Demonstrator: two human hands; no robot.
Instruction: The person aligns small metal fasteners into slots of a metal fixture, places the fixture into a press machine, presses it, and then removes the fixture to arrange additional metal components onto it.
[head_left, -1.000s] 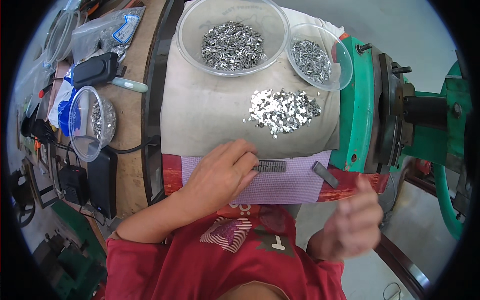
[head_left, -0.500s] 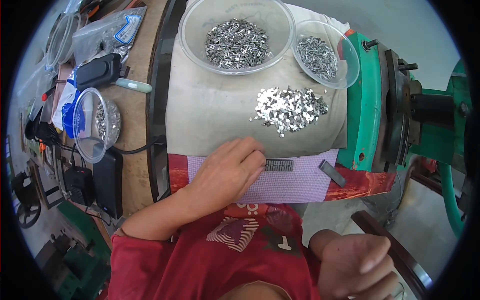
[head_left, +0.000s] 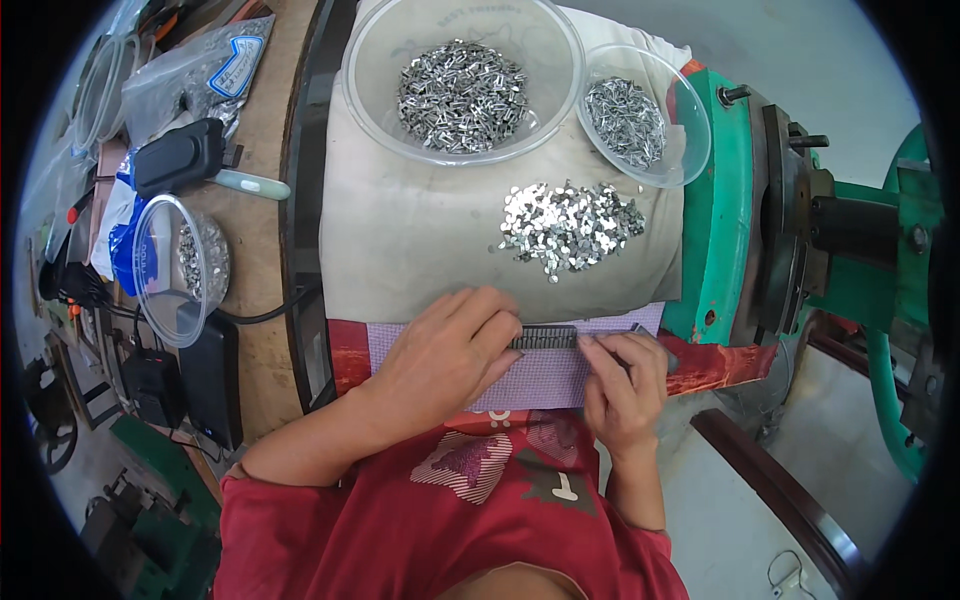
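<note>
- Nearest the camera, the person's red shirt [head_left: 450, 530] filled the lower edge; both bare forearms rose from it toward the work.
- The left hand [head_left: 445, 355] lay knuckles up on the purple mat [head_left: 540, 380], fingers curled and closed around the left end of a dark ribbed strip [head_left: 545, 338]; the right hand [head_left: 625, 385] rested just beside it, fingers bent, fingertips touching the strip's right end; whether it gripped or only pressed I could not tell.
- The strip lay flat along the mat's far edge, between the two hands, at the near border of a beige cloth [head_left: 420, 240].
- On the cloth beyond, a loose pile of small shiny metal pieces [head_left: 570, 225] sat well apart from the hands.
- Farther still, a large clear bowl [head_left: 375, 120] held greyer metal bits; a smaller clear bowl [head_left: 695, 140] touched its right side.
- To the right stood a green machine [head_left: 720, 220]; to the left, on the wooden desk [head_left: 260, 240], lay a small plastic tub [head_left: 150, 270] and a black case [head_left: 180, 155].
</note>
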